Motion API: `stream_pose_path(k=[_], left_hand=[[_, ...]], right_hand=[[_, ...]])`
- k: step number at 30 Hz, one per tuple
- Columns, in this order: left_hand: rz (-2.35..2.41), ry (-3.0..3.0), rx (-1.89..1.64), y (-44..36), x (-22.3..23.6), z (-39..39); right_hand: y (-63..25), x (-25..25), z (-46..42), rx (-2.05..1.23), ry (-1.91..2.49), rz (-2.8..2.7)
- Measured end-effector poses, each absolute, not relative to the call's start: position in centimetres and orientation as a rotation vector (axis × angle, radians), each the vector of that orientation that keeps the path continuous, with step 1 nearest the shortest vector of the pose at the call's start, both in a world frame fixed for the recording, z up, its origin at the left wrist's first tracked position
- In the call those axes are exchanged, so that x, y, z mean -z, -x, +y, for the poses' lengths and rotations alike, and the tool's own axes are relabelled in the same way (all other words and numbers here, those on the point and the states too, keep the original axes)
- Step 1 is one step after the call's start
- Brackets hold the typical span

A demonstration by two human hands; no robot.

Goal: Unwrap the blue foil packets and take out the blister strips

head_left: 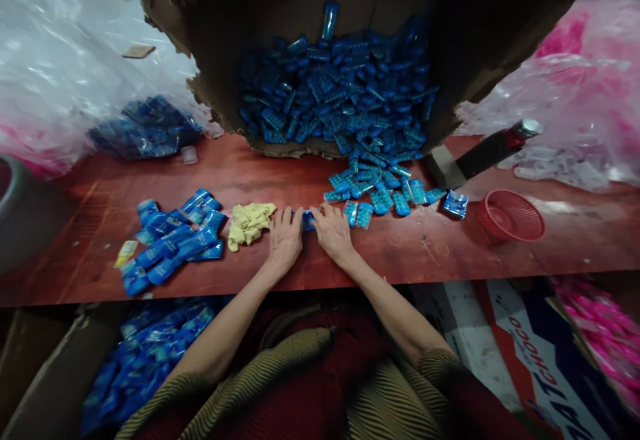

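A small blue packet (pixel 308 221) lies flat on the reddish table between my two hands. My left hand (pixel 287 235) presses its fingers on the packet's left end. At the right end, the bent fingers of my right hand (pixel 332 230) rest on it, covering part of it. A crumpled yellow cloth (pixel 249 224) is just left of my left hand. Further left are several flat blue packets (pixel 173 240) in a loose heap. To the right of my right hand, small clear-fronted blue packs with round turquoise pieces (pixel 383 193) spill over the table.
A torn cardboard box (pixel 465 60) at the back holds a big pile of blue packs. On the right are a red plastic basket (pixel 513 217) and a dark bottle (pixel 493 153) lying tilted. More blue packets (pixel 150 360) sit below the table edge. Plastic bags (pixel 45 47) flank the box.
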State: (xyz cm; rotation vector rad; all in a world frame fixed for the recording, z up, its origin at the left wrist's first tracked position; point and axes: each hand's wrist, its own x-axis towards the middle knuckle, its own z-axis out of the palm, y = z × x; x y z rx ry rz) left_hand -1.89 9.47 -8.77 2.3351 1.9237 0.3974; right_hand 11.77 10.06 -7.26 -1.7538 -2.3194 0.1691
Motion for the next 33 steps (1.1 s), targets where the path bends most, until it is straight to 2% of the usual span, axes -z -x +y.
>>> stream_pose_path(k=[6,10,13,17,23,27,30,33], left_hand=[[1.867,-2.366,-0.434,2.9,9.7,7.0],[2.126,-2.243,-0.551,4.7,8.2,6.7],[2.289,-2.075,-0.466,6.0,7.7,7.1],[2.271,-2.098,-0.351,6.3,8.3,8.8],[2.261,-2.101,-0.406,5.9,8.6,11.4],[2.251,-2.087,-0.401,5.9,7.9,10.5],[2.289,-2.028,-0.51,5.3,7.3,8.5],[2.137,-1.929,-0.84,4.1,7.0,6.0]], right_hand=[[-11.4,8.4,7.3,-0.09,1.709,-2.391],[-11.7,6.9,8.0,-0.114,1.709,-2.352],[-11.7,6.2,8.0,-0.148,1.729,-2.367],[-11.6,6.8,7.2,-0.172,1.724,-2.42],[-11.7,7.6,8.0,-0.126,1.787,-2.387],[-11.7,8.2,8.6,-0.114,1.799,-2.395],[-11.8,8.7,8.5,-0.109,1.772,-2.359],[-12.0,8.8,8.2,-0.118,1.744,-2.32]])
